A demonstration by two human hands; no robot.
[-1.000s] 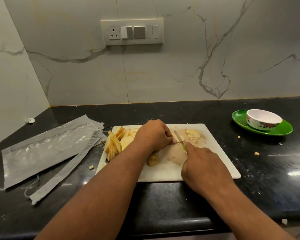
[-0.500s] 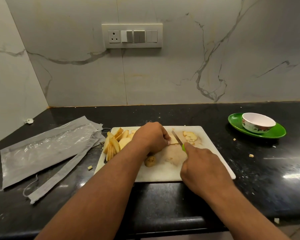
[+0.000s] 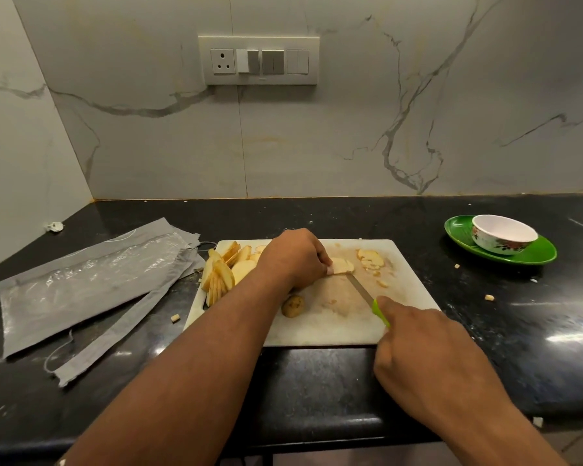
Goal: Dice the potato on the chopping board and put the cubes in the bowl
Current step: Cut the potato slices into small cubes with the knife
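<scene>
Since half a second ago the knife (image 3: pixel 362 290) has drawn back toward the person, its blade now lying low across the chopping board (image 3: pixel 337 327) with the tip just beside the slice being cut, where before it stood steeper against that slice. The left hand (image 3: pixel 292 258) has stayed put over the middle of the board.

The left hand's fingers curl down and pinch a pale potato slice (image 3: pixel 342 265) flat against the board. The right hand (image 3: pixel 428 358) is clenched round the knife's green handle, forefinger stretched along the top.

A fan of potato slices (image 3: pixel 221 275) lies at the board's left edge, partly under the left forearm. A few cut pieces (image 3: pixel 371 258) sit near the far right corner, and a brown potato end (image 3: pixel 293 306) rests near the board's middle, just beside the left wrist.

The white flowered bowl (image 3: pixel 504 233) stands on a green plate (image 3: pixel 532 255) well to the right on the black bench (image 3: pixel 317 381); no cubes are visible in it from here. A grey plastic packet (image 3: pixel 88 284) lies to the left of the board. Small potato bits are scattered on the bench.
</scene>
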